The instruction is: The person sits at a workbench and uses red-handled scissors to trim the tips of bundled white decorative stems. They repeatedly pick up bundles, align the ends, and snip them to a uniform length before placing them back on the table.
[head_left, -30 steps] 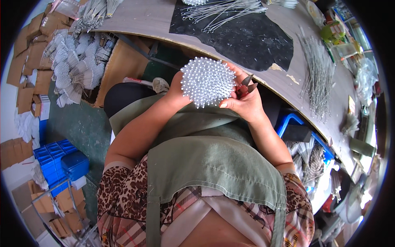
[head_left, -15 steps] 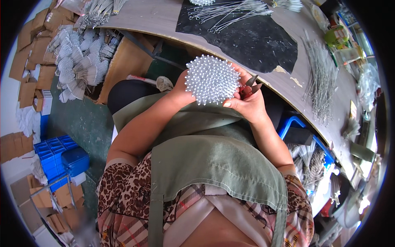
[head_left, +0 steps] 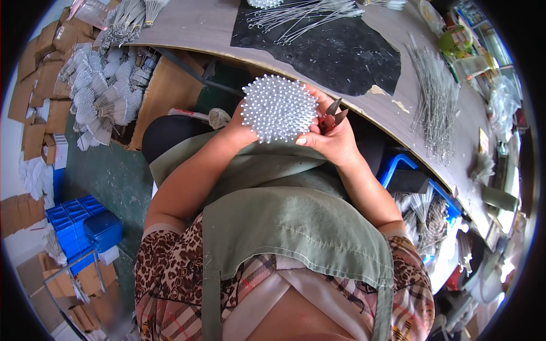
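Note:
A round bundle of thin wires with white tips (head_left: 278, 108) is held upright over my lap at the table's edge, its tips facing up. My left hand (head_left: 242, 126) is closed around its left side, the fingers partly hidden behind it. On the other side my right hand (head_left: 335, 139) steadies the bundle with thumb and fingers. That same hand also holds red-handled pliers (head_left: 335, 113), whose dark pointed jaws stand apart and point up and right, away from the bundle. The wires' lower ends are out of sight.
Beyond my hands, loop-ended wires (head_left: 307, 17) lie on a black mat (head_left: 335, 62) on the grey table (head_left: 187, 28). More thin wires (head_left: 435, 102) lie at the right. Left of me stand a carton of bundles (head_left: 105, 96) and blue crates (head_left: 74, 227); a blue bin (head_left: 392, 167) sits under the table.
The whole view has shifted slightly, so my hands and the table both appear a little further left. My grip on the bundle and pliers looks the same.

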A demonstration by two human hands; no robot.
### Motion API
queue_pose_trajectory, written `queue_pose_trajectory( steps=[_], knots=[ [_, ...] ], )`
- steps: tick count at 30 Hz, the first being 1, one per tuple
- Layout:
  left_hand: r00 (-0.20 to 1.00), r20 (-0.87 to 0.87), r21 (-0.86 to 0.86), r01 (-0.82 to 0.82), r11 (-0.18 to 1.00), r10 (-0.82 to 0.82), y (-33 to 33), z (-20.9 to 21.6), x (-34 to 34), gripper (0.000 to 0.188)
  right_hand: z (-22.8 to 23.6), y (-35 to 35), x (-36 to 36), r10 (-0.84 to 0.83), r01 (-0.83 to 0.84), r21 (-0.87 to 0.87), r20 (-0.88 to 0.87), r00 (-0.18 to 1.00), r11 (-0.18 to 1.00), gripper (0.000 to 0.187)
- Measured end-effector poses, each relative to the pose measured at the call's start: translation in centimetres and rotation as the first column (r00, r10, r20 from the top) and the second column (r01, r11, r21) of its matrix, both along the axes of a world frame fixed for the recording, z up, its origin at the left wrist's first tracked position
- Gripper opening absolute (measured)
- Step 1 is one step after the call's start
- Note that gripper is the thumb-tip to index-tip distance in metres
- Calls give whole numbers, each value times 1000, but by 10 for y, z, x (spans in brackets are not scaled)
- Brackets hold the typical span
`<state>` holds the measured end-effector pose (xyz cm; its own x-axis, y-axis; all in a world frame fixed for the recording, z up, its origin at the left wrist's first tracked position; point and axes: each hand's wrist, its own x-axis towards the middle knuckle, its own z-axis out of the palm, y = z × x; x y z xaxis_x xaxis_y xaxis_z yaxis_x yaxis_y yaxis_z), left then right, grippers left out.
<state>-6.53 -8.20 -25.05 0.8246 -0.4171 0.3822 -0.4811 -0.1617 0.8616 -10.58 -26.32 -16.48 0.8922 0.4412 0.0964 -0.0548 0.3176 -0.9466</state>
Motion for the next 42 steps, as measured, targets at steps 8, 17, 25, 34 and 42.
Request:
queue_pose_trajectory(
  steps=[8,17,25,34,42],
  knots=[
    [996,-73,142,56,988,-46,-3,38,-4,22,-5,0,2,-6,6,46,14,1000,999,78],
    [712,-650,-522,-164,837,-265,9,3,-3,34,-2,1,4,2,-3,28,22,1000,1000,75],
    [994,10,278,-103,955,104,14,28,0,39,2,-1,8,-20,17,51,65,998,999,76],
    [911,-385,-179,85,980,-150,17,145,-29,54,53,7,22,-111,77,218,150,982,973,74],
    [601,-744,-481,-178,858,-293,7,108,-53,47,13,13,21,31,-6,138,-175,984,990,54]
  ],
)
